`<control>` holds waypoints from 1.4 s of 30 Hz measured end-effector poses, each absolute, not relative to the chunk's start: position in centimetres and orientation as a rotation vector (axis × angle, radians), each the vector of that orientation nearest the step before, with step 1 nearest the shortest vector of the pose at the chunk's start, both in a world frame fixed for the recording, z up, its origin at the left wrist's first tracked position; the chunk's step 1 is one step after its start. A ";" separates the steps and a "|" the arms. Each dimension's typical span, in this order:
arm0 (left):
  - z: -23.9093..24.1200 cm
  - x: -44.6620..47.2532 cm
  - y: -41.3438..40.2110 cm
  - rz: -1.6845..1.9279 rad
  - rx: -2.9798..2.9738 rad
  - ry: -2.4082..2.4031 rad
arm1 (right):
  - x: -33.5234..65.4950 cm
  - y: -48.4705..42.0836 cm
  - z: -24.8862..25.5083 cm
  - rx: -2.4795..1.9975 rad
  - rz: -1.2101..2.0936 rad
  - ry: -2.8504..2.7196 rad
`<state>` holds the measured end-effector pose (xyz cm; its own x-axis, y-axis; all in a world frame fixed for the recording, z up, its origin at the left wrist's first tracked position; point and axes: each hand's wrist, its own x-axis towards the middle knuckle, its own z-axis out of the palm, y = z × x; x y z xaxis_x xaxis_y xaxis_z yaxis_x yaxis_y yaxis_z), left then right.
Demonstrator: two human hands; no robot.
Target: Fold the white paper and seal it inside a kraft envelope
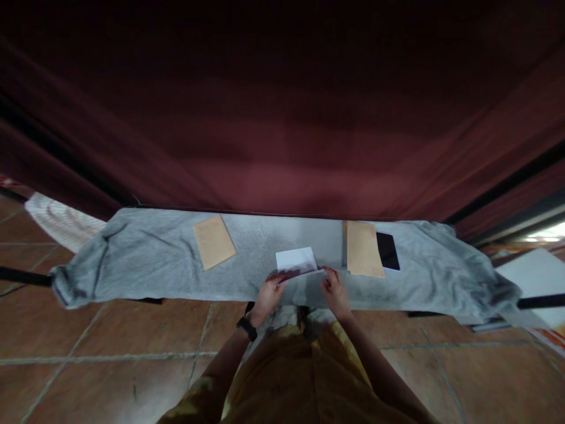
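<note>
A white sheet of paper (296, 258) lies in front of me on the grey cloth, its near part raised or folded along an edge between my hands. My left hand (266, 296), with a dark watch on the wrist, pinches the left end of that edge. At the right end, my right hand (336, 293) has its fingers closed on the paper. Fine detail of the fold is blurred. To the left rests a single tan envelope (215, 242). A stack of tan envelopes (365, 249) is to the right of my right hand.
A dark-screened phone or tablet (388, 251) sits beside the stack, partly against it. The grey cloth (145, 259) covers a long narrow surface, backed by a dark red curtain (282, 188). Tiled floor (145, 341) shows below, with white sheets (529, 274) at far right.
</note>
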<state>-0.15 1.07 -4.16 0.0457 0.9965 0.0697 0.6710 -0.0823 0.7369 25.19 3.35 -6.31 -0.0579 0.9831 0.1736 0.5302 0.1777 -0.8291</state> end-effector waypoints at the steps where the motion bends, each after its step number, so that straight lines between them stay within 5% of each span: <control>1: -4.3 -0.1 1.2 0.816 1.761 1.714 | 25.1 4.0 -6.2 -1.449 0.698 -1.772; 11: -3.5 1.1 3.4 0.887 1.457 1.967 | 23.2 6.5 -6.1 -1.605 0.295 -2.003; 22: -3.9 2.3 3.3 0.699 1.755 2.240 | 22.2 5.7 -6.1 -1.746 0.041 -2.072; 34: -5.5 6.0 3.7 0.426 2.235 2.016 | 21.9 5.7 -5.8 -1.744 0.151 -1.988; 42: -5.4 6.2 3.2 0.327 2.285 1.962 | 19.0 6.0 -5.2 -1.195 0.455 -2.442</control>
<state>6.17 3.21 -5.37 0.1406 0.9860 0.0894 0.9617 -0.1575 0.2242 18.99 5.98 -5.16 -0.5647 0.8018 0.1952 0.6779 0.5856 -0.4444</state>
